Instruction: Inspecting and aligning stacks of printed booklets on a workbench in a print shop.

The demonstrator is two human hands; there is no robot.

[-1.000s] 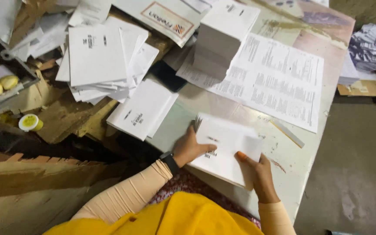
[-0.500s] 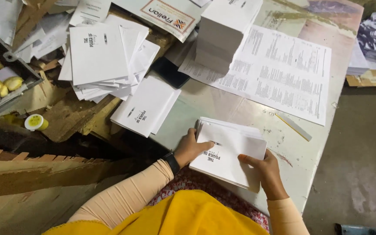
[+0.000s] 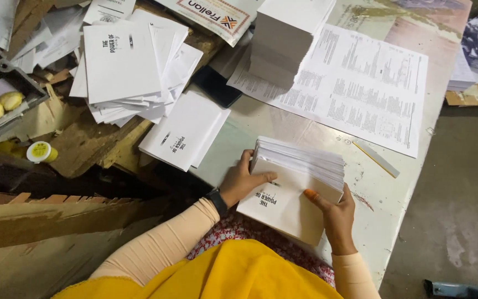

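Pale worktable (image 3: 394,216), perhaps concrete floor (image 3: 460,221)

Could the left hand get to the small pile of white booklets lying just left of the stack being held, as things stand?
Probably yes. The left hand rests on the held stack of booklets, and the small pile of white booklets lies close beside it on the table, with only bare tabletop between. It would have to let go first.

Single head view, steeply down, close.
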